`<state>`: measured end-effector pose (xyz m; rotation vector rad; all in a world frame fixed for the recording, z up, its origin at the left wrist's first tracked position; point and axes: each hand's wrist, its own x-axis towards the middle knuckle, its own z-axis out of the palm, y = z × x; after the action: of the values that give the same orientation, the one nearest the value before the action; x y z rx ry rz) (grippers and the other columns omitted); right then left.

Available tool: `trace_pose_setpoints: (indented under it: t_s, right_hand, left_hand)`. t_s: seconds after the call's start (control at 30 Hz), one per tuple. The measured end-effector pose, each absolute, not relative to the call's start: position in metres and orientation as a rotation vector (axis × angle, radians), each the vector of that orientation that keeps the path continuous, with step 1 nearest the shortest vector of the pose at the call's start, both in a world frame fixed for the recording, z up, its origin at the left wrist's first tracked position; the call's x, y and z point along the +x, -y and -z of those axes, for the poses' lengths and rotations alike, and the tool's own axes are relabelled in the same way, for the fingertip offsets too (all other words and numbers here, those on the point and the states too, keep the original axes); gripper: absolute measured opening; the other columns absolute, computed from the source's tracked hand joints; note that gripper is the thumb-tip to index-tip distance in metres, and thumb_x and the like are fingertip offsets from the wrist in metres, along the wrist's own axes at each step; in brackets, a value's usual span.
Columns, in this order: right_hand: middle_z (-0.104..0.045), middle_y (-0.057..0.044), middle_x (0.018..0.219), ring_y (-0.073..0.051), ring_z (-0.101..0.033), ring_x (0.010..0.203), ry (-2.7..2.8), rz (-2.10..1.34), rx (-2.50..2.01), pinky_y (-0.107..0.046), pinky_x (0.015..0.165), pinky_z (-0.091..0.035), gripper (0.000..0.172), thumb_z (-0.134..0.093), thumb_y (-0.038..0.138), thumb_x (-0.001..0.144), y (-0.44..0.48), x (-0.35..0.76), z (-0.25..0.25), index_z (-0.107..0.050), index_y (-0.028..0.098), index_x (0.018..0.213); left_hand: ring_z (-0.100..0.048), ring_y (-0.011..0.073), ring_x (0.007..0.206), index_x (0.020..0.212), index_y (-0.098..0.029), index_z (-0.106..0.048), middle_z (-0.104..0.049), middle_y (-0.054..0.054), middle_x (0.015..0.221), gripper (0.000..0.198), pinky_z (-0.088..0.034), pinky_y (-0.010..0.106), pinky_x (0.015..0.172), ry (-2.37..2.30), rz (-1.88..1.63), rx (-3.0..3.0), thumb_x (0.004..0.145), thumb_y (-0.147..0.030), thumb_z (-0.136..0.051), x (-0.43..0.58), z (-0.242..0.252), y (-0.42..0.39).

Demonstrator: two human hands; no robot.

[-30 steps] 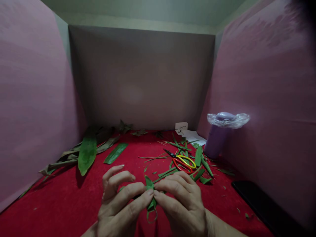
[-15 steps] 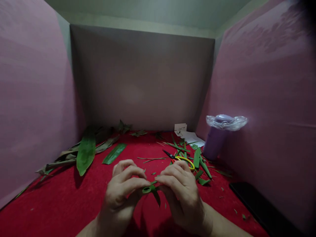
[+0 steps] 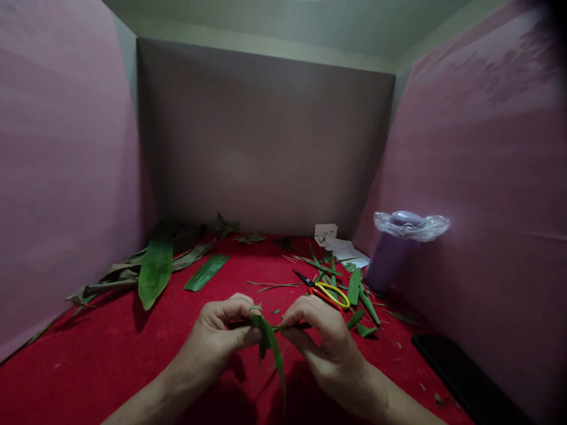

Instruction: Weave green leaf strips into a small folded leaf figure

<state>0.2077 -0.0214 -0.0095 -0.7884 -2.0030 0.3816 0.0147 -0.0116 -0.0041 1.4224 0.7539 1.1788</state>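
Between my hands, above the red cloth, is a folded green leaf strip with a small loop at its top and a long tail hanging down. My left hand pinches its left side between thumb and index finger. From the right, my right hand pinches a thin end of the strip, thumb below and index finger above. Just beyond the right hand lie scissors with yellow and red handles, their dark blades pointing back left.
Broad green leaves and dry leaves lie at the left, with a cut leaf piece beside them. Leaf strips and white paper are at the right. A purple tumbler and black phone-like slab stand near the pink wall.
The leaf piece has been turned, so its tail now hangs longer and the loop points up. My left hand's fingers have curled in and the right hand's grip has shifted. The view tilted slightly.
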Motion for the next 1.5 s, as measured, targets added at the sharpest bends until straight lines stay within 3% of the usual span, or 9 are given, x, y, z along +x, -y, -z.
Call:
trace_pose_setpoints:
  t_s: [0.23,0.5,0.73,0.97,1.23,1.37,1.5]
  right_hand:
    - [-0.058,0.001,0.069,-0.013,-0.051,0.066,1.998,-0.343,-0.753,-0.027,0.065,-0.035,0.012,-0.052,0.01,0.083,0.024,0.205,0.01,-0.056,0.02,0.079]
    - [-0.062,0.0,0.073,-0.014,-0.054,0.068,1.944,-0.485,-0.775,-0.027,0.066,-0.039,0.013,-0.051,0.01,0.084,0.024,0.203,0.01,-0.058,0.02,0.08]
    - [-0.059,-0.001,0.072,-0.015,-0.053,0.069,1.98,-0.339,-0.738,-0.03,0.066,-0.037,0.012,-0.051,0.01,0.084,0.025,0.202,0.011,-0.056,0.019,0.08]
    - [-0.061,-0.004,0.083,-0.018,-0.053,0.077,2.007,-0.171,-0.792,-0.033,0.07,-0.036,0.013,-0.049,0.011,0.084,0.028,0.199,0.012,-0.058,0.02,0.083]
    - [-0.057,-0.003,0.078,-0.017,-0.051,0.074,2.027,-0.165,-0.9,-0.03,0.067,-0.036,0.014,-0.052,0.011,0.081,0.028,0.197,0.014,-0.062,0.02,0.079]
    - [-0.055,-0.001,0.071,-0.014,-0.051,0.068,1.963,-0.249,-0.893,-0.027,0.063,-0.037,0.014,-0.053,0.013,0.081,0.027,0.199,0.015,-0.065,0.021,0.081]
    - [-0.053,0.004,0.056,-0.009,-0.044,0.047,1.928,-0.519,-0.819,-0.022,0.05,-0.036,0.024,-0.046,0.009,0.081,0.031,0.2,0.012,-0.059,0.019,0.099]
  left_hand:
    - [-0.037,0.0058,0.048,0.065,-0.015,-0.066,-0.05,-0.005,0.053,0.017,-0.027,0.019,0.047,-0.651,-0.916,1.121,0.058,-0.023,-0.079,0.015,0.017,0.009]
    - [-0.047,0.0078,0.054,0.07,-0.011,-0.067,-0.059,0.001,0.061,0.013,-0.036,0.02,0.055,-0.69,-0.913,0.972,0.061,-0.015,-0.076,0.014,0.012,0.011]
    - [-0.049,0.0083,0.056,0.071,-0.01,-0.067,-0.06,0.002,0.062,0.014,-0.034,0.018,0.054,-0.641,-0.827,0.93,0.059,-0.011,-0.075,0.013,0.01,0.013]
    - [-0.045,0.008,0.054,0.066,-0.011,-0.065,-0.057,0.001,0.06,0.011,-0.034,0.02,0.054,-0.641,-0.713,0.977,0.059,-0.012,-0.074,0.015,0.013,0.014]
    - [-0.044,0.0101,0.057,0.062,-0.014,-0.067,-0.053,-0.001,0.059,0.013,-0.033,0.022,0.055,-0.688,-0.779,1.203,0.06,-0.022,-0.077,0.013,0.016,0.01]
    - [-0.048,0.0117,0.062,0.061,-0.015,-0.067,-0.056,-0.001,0.063,0.012,-0.037,0.023,0.059,-0.696,-0.878,1.221,0.061,-0.022,-0.077,0.013,0.011,0.011]
    - [-0.05,0.0113,0.061,0.064,-0.016,-0.068,-0.06,-0.001,0.065,0.014,-0.039,0.022,0.06,-0.718,-0.935,1.145,0.059,-0.023,-0.078,0.01,0.008,0.011]
